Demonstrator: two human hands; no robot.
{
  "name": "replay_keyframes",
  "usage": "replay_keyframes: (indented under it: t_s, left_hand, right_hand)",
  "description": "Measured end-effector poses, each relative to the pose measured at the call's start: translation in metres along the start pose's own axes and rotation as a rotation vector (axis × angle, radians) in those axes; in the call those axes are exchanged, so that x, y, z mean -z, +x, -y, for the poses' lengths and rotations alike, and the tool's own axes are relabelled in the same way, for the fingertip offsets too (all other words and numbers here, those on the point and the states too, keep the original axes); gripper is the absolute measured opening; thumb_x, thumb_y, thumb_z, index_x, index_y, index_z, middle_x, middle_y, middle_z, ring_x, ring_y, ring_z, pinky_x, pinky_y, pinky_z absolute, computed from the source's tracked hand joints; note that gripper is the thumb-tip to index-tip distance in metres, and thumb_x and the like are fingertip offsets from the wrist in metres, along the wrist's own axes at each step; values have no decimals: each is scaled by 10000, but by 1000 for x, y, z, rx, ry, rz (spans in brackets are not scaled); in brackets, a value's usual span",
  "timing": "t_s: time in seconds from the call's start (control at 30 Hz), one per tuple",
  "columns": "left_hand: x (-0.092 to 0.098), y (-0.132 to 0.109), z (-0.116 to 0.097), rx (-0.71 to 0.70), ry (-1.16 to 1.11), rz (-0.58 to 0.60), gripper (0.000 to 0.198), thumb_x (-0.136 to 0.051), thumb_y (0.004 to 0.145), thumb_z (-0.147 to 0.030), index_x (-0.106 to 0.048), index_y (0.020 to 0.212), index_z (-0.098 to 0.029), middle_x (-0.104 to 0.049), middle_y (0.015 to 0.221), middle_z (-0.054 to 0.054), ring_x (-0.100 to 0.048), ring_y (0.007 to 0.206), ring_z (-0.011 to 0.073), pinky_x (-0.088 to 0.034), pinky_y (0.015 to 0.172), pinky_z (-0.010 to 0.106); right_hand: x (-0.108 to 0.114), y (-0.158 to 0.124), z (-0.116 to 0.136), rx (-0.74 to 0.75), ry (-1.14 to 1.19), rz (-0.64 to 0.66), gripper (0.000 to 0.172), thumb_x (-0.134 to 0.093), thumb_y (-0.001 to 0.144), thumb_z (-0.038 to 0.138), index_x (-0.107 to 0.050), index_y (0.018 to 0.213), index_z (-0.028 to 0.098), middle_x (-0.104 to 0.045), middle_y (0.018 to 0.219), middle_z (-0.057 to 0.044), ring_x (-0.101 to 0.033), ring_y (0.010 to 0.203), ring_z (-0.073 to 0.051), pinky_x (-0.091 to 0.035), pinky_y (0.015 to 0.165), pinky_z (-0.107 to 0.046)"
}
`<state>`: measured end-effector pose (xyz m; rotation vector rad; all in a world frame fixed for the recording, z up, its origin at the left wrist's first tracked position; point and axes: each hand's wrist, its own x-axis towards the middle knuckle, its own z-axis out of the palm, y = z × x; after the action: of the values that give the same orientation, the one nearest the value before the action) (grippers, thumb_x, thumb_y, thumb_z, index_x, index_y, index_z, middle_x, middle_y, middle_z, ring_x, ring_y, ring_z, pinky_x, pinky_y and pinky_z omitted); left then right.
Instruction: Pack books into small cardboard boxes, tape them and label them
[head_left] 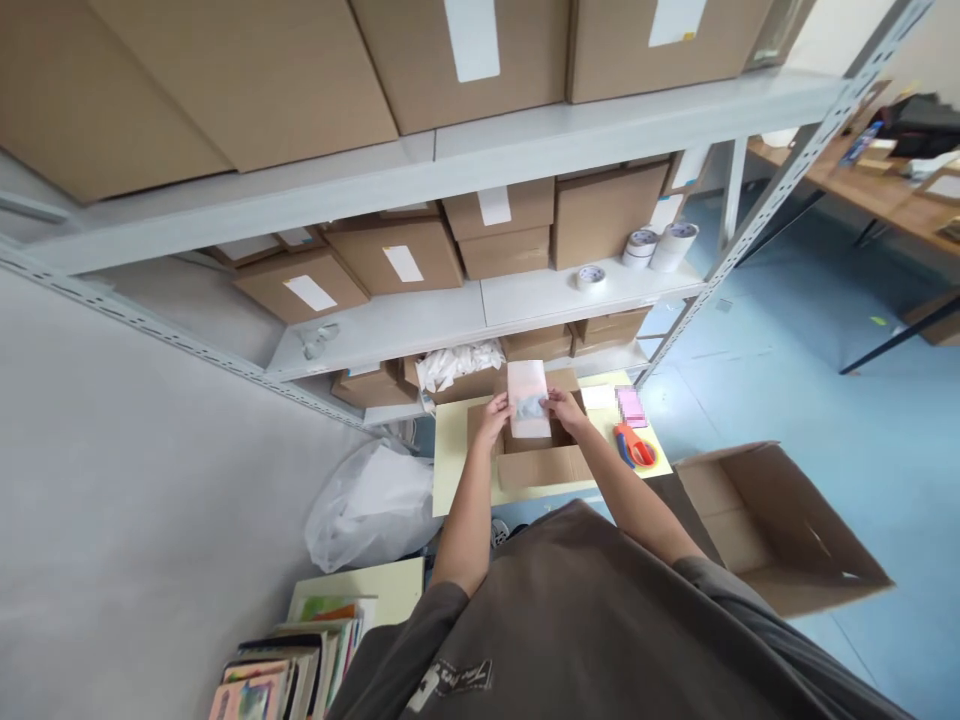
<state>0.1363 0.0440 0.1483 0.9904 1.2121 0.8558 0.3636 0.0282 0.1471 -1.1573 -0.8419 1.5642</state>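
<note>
Between my two hands is a flat, pale pink and white packet (pixel 529 385) with a bluish-grey patch on its lower half; its exact kind is unclear. My left hand (pixel 493 418) grips its left edge, fingers closed. My right hand (pixel 564 410) pinches the right edge near the patch. Directly below the packet stands an open cardboard box (pixel 544 468) with its flaps out, on a pale yellow table (pixel 451 455). What lies inside the box is mostly hidden by the packet and my hands.
An orange and blue tape dispenser (pixel 636 447) and a pink pad (pixel 631 407) lie on the table's right. Metal shelves (pixel 525 300) with cartons and tape rolls (pixel 591 278) rise ahead. A large open carton (pixel 780 520) sits right, a plastic bag (pixel 371 505) left, books (pixel 300 660) lower left.
</note>
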Motion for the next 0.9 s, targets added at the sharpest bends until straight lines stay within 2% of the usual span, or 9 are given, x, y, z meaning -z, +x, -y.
replay_keyframes:
  t_s: [0.1,0.2,0.3,0.37,0.47,0.57,0.73,0.83,0.9]
  left_hand:
    - [-20,-7,16,40,28,-94,725,-851,844,-307,-611,1514,-172,-740,1373,197,-744,1186,284,-605,972,390]
    - [-23,-17,28,49,115,-275,763,-885,832,-289,-599,1532,-192,-693,1450,223,-690,1318,324,-553,1097,468]
    - [-12,-32,38,33,178,-414,678,-850,862,-258,-626,1498,-191,-677,1475,217,-659,1373,330,-511,1165,491]
    - [0,-46,45,10,198,-494,603,-807,875,-210,-654,1458,-177,-693,1453,202,-653,1383,328,-487,1199,485]
    - [20,-67,57,-24,253,-687,590,-784,848,-155,-668,1427,-173,-647,1519,180,-548,1499,329,-414,1272,456]
    - [36,-83,67,67,215,-835,656,-779,842,-171,-610,1476,-168,-596,1570,190,-488,1550,322,-428,1260,449]
    - [45,-90,73,176,90,-748,590,-705,917,-246,-590,1483,-126,-761,1275,197,-763,1177,291,-610,1019,458]
    - [43,-85,67,42,80,-634,598,-658,954,-281,-581,1535,-159,-752,1343,163,-730,1247,254,-579,1085,429]
    - [37,-80,63,-59,166,-452,595,-692,951,-328,-619,1524,-187,-714,1444,151,-660,1369,280,-530,1154,438]
  right_hand:
    - [17,-6,-13,-20,-31,-8,462,-868,660,432,-730,1047,220,-801,931,-40,-716,792,-210,-600,715,-325]
    - [31,-7,-26,-62,-171,-76,504,-807,745,405,-725,1210,229,-820,1100,-73,-763,1014,-272,-633,905,-424]
    - [48,-11,-35,-59,-356,-151,614,-780,780,367,-693,1370,223,-761,1366,-124,-677,1335,-324,-520,1166,-513]
    - [59,-16,-38,-19,-403,-135,654,-769,813,389,-673,1439,225,-689,1496,-139,-600,1449,-337,-448,1241,-536]
    - [65,-25,-35,52,-372,-85,671,-751,862,428,-650,1498,240,-659,1541,-134,-589,1465,-329,-416,1272,-539]
    - [62,-33,-26,87,-341,-56,699,-758,872,461,-634,1527,250,-682,1514,-132,-618,1432,-324,-410,1278,-535]
    - [63,-48,-1,160,-328,-50,732,-723,899,501,-586,1583,278,-667,1538,-112,-586,1465,-319,-423,1271,-526]
    - [77,-60,11,194,-329,-51,759,-713,913,507,-543,1621,292,-646,1564,-105,-545,1506,-321,-422,1272,-535]
    - [88,-68,15,197,-350,-54,782,-702,924,523,-504,1649,308,-625,1588,-93,-521,1527,-318,-421,1272,-546]
